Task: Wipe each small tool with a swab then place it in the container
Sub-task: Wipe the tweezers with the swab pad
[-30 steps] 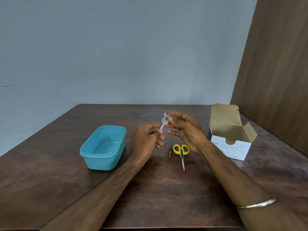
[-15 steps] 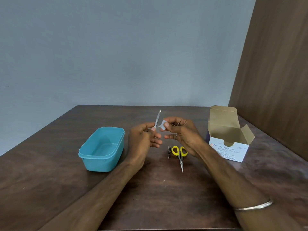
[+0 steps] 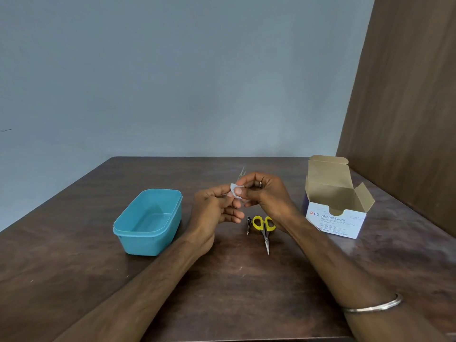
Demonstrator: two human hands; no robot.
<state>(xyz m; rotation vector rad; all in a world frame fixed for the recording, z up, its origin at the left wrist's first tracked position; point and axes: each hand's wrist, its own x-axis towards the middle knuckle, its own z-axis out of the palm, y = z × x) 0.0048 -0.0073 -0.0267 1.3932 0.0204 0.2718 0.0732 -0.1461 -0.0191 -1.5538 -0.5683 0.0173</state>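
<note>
Tweezers [image 3: 241,174] pinched in left hand [image 3: 214,210] above table [image 3: 74,255], tips up; swab [image 3: 234,191] pinched around them by right hand [image 3: 265,193]. Best stroked base to tip, turning, then dropped into blue container [image 3: 148,222].

At frame center, the left hand [image 3: 212,208] holds tweezers [image 3: 241,174] while the right hand [image 3: 267,196] pinches a swab [image 3: 234,191] on them, above the counter [image 3: 234,287].

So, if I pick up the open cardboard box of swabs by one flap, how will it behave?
The swab box is thin cardboard, so probably light. Its raised flaps look bendy; one would likely fold rather than lift it cleanly. With its tall lid open, a push up high might tip it.
</note>
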